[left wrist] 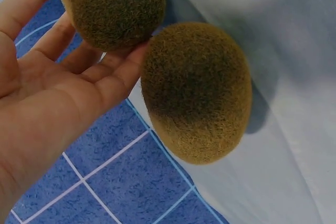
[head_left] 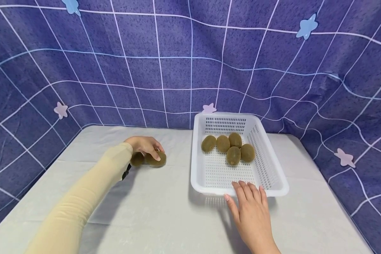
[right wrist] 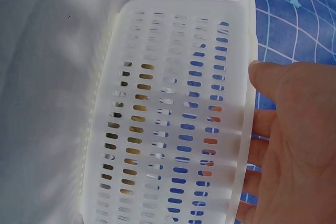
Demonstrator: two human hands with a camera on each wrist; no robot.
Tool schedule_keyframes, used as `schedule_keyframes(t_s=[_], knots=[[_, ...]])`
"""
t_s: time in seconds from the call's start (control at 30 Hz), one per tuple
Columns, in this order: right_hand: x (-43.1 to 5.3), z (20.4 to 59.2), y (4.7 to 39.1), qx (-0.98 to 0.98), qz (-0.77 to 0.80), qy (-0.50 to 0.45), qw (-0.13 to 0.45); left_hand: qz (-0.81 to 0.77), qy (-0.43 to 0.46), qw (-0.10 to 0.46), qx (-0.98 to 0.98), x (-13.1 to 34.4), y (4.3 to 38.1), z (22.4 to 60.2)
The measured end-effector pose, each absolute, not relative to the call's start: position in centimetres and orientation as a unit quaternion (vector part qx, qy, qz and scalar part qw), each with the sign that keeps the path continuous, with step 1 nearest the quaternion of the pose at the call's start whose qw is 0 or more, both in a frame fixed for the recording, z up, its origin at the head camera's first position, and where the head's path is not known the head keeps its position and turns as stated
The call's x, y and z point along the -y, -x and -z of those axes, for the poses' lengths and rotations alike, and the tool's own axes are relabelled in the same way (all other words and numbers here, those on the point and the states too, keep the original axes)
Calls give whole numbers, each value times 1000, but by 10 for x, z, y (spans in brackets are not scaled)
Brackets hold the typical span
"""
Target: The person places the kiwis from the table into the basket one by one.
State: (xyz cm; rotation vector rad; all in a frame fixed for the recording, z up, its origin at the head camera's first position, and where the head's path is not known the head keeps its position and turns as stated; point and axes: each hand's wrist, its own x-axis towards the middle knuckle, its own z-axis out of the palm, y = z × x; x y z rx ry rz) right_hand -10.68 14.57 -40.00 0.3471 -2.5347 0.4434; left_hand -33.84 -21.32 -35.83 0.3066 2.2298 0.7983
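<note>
On the left part of the table, my left hand (head_left: pixel 146 145) grips a brown kiwifruit (head_left: pixel 157 160), thumb and fingers around its sides. A second kiwifruit (left wrist: pixel 197 93) lies right beside it, and the fingertips reach its edge in the left wrist view. My right hand (head_left: pixel 253 215) holds the near rim of a white plastic basket (head_left: pixel 197 169). Its fingers pass over the rim to the inside while the thumb stays outside, as the right wrist view shows. Several kiwifruits (head_left: pixel 233 156) rest together inside the basket, toward its back half.
A pale cloth covers the table (head_left: pixel 165 211). Behind and on both sides hangs a blue curtain (head_left: pixel 177 70) with a grid of light lines and star shapes. The basket's slotted walls rise between the two hands' areas.
</note>
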Motion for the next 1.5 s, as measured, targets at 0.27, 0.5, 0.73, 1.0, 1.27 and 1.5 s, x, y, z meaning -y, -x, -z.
schedule_keyframes(t_s=[0.27, 0.5, 0.73, 1.0, 1.27, 1.5], knots=[[-145, 400, 106, 940, -165, -130, 269, -306, -126, 358, -873, 214, 339, 356], [-145, 401, 107, 941, -160, -130, 268, -305, -130, 329, -884, 215, 342, 348], [-145, 401, 106, 942, -162, -127, 264, -364, -104, 320, -868, 208, 345, 338], [-144, 401, 106, 942, -162, -128, 263, -449, -63, 287, -844, 189, 353, 318], [-145, 400, 106, 946, -165, -125, 250, -538, -19, 267, -799, 159, 363, 289], [-144, 399, 106, 946, -165, -125, 249, -592, -4, 257, -764, 124, 368, 264]])
